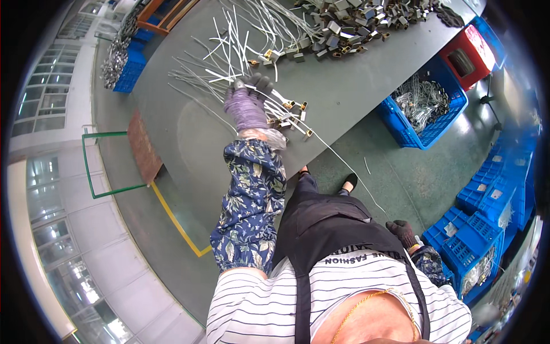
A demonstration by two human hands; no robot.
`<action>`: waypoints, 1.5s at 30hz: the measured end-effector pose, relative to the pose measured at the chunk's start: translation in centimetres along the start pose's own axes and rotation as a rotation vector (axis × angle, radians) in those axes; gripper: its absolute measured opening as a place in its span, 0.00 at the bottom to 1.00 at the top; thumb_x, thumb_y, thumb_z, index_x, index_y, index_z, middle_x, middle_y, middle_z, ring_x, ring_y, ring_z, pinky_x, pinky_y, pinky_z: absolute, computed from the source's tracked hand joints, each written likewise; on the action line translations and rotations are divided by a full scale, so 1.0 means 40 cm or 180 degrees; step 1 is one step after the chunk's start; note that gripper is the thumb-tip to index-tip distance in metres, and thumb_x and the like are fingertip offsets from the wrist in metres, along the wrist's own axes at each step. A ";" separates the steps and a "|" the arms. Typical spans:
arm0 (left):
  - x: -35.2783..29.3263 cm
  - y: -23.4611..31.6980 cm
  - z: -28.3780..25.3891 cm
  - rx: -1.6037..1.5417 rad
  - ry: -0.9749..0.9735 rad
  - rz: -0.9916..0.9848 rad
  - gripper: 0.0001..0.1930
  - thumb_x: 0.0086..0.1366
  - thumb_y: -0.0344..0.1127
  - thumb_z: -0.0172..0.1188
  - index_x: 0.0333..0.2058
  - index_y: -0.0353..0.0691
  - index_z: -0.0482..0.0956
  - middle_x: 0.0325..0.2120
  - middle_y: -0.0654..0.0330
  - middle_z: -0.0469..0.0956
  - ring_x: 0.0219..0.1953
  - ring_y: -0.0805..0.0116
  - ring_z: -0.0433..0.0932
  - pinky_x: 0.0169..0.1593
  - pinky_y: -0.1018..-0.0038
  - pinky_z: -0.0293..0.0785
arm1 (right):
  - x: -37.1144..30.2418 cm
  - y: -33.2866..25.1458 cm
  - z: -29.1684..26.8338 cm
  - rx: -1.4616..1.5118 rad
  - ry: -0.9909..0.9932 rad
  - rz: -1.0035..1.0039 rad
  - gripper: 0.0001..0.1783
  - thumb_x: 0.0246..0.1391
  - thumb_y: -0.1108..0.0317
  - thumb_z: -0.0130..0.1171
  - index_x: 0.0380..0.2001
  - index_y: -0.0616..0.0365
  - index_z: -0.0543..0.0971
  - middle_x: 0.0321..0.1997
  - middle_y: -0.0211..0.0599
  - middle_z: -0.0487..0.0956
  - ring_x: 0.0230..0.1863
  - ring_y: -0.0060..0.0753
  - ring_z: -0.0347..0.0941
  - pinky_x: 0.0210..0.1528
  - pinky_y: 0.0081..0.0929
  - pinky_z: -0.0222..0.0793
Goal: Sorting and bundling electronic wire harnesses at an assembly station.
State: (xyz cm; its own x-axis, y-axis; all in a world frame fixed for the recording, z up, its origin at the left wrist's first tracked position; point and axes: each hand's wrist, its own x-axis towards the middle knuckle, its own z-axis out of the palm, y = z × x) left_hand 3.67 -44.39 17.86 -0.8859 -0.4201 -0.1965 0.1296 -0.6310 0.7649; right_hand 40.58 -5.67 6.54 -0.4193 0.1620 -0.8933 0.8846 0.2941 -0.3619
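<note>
My left hand (249,103), in a grey glove with purple wrapping, is closed around a bundle of white wires (281,105) above the table. Small silvery and brass-coloured metal ends (297,106) stick out on the right of the bundle. One long white wire (335,152) runs from there past the table edge, with its far end near my right hand (402,232). That hand, in a dark glove, is low beside my body with its fingers curled; whether anything is inside them is hidden. More loose white wires (229,46) lie beyond my left hand.
A heap of small metal boxes (355,26) covers the far side of the grey table (189,120). On the right stand a blue crate (424,140) of wired parts, a red box (472,54) and stacked blue crates (472,235). A green metal frame (106,135) stands left.
</note>
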 end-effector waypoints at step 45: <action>0.031 -0.083 -0.287 0.1469 -0.0008 -0.1495 0.18 0.56 0.37 0.66 0.40 0.29 0.76 0.32 0.53 0.79 0.29 0.66 0.74 0.34 0.69 0.71 | 0.222 -1.245 0.498 -0.1153 -0.1298 -0.2342 0.41 0.45 0.44 0.65 0.50 0.73 0.72 0.48 0.57 0.77 0.50 0.43 0.74 0.53 0.35 0.67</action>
State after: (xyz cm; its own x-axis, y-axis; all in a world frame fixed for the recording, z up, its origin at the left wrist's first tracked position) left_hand 7.24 -50.30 8.03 -0.8028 -0.1663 -0.5725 -0.4750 -0.4020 0.7828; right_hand -3.13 -37.66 11.32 -0.6863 -0.5082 -0.5203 0.2758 0.4801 -0.8327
